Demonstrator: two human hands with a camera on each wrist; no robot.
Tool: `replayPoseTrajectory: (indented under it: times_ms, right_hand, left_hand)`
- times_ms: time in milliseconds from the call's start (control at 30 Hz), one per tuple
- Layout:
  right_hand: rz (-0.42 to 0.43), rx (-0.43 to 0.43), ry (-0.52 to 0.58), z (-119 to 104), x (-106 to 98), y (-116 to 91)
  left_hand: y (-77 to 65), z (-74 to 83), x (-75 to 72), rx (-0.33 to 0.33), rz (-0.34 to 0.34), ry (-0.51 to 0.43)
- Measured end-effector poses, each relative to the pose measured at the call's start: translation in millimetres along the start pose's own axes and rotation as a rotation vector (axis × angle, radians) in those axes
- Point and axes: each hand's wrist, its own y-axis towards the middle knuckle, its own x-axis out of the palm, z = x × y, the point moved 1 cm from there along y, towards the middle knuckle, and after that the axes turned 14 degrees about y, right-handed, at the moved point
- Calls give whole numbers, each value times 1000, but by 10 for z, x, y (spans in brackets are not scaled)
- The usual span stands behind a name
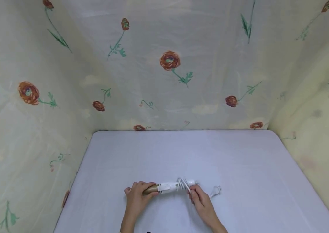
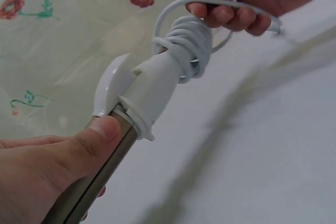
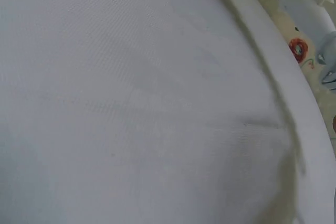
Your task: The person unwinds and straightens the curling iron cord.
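A curling iron with a white handle (image 1: pixel 168 187) and a brownish-gold barrel (image 2: pixel 100 177) is held above the white table, near its front. My left hand (image 1: pixel 137 197) grips the barrel, its thumb lying along it just below the white lever (image 2: pixel 113 85). White cord (image 2: pixel 189 45) is wound in several loops round the handle's far end. With my right hand (image 1: pixel 200 202) I pinch a length of that cord beside the loops. The plug (image 1: pixel 216 191) hangs off to the right of this hand. At the right wrist view's top corner, the white handle (image 3: pixel 310 14) shows in part.
The white tabletop (image 1: pixel 176 155) has rounded far corners. Flower-printed curtains (image 1: pixel 170 97) rise along its back and both sides. A long shadow (image 2: pixel 210 129) falls across the surface beneath the hands.
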Motion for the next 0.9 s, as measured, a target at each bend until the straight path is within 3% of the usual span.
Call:
replayPoseTrajectory:
  times_ms: [133, 233, 400, 567, 700, 900]
  right_hand:
    - [-7, 23, -108, -183, 20, 0]
    - [-45, 29, -159, -110, -4, -21]
    - [-176, -37, -267, -23, -133, 103]
    - [-217, -88, -377, -131, -292, 262]
    - [-246, -122, -402, -165, -367, 325]
    - [-275, -111, -383, -155, -413, 416]
  left_hand:
    - [-69, -46, 51, 22, -38, 23]
    - [-128, -63, 99, 39, -52, 13]
    - [-142, -65, 127, 68, -53, -24]
    - [-126, -32, 106, 89, -43, -32]
    - [-131, -3, 93, 113, -29, -42]
    - [-147, 23, 68, 79, -66, -56]
